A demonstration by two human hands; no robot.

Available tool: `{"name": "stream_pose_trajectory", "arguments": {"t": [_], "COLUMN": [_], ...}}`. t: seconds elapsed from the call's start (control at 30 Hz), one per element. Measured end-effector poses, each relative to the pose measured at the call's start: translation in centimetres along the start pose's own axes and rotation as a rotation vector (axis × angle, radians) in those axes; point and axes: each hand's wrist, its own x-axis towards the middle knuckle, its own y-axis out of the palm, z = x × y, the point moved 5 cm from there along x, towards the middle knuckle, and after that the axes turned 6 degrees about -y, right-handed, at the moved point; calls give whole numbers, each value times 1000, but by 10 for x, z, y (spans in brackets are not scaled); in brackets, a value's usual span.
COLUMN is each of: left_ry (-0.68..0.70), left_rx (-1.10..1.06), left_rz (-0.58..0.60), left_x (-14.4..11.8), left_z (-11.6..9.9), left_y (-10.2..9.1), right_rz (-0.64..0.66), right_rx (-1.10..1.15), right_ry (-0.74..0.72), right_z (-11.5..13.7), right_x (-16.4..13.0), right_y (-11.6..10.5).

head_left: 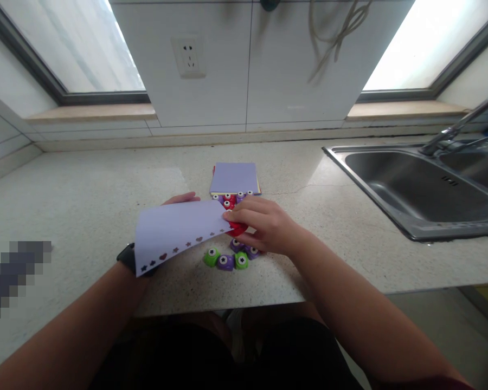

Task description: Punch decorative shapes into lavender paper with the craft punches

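At frame centre, left hand (181, 199) fingers pinch the lilac punched paper sheet (174, 230) level while right hand (264, 223) fingers clamp the red plastic craft punch (236, 227) on its edge, above the speckled table (85, 206).

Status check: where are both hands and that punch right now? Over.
Left hand behind the lilac sheet, holding it up. Right hand gripping the red punch on the sheet's edge. Loose punches on the counter below, clear of both.

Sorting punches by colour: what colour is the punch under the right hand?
Red, seen in the head view.
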Motion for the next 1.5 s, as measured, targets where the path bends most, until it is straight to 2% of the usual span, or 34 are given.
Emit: {"name": "stream_pose_trajectory", "arguments": {"t": [0.13,0.3,0.6,0.77,0.93,1.03,1.17,1.27,1.37,1.43,1.5], "left_ry": [-113,-106,-87,-54,-65,-119,-153,-84,2,-23,-110], "left_rx": [-21,-22,6,32,73,39,18,133,271,408,548], "left_rz": [-33,-32,43,78,80,60,88,90,60,12,-38], "left_x": [-4,-8,-5,-4,2,5,3,1,-1,-2,-4], "left_z": [-12,-16,-8,-5,0,3,3,0,-2,-1,2], "left_y": [5,9,6,5,4,6,14,18,17,14,10], "right_rz": [10,7,-5,-12,-81,-147,-195,-227,-253,-261,-267], "right_rx": [9,30,38,85,189,286,447,548,625,668,700], "right_ry": [-3,-20,-30,14,143,298,505,591,618,626,631], "right_z": [0,1,3,4,-3,-14,-30,-37,-41,-42,-44], "right_x": [0,-1,1,3,0,-5,-15,-20,-23,-24,-25], "right_y": [1,1,0,-2,-5,-6,-1,4,8,11,13]}}
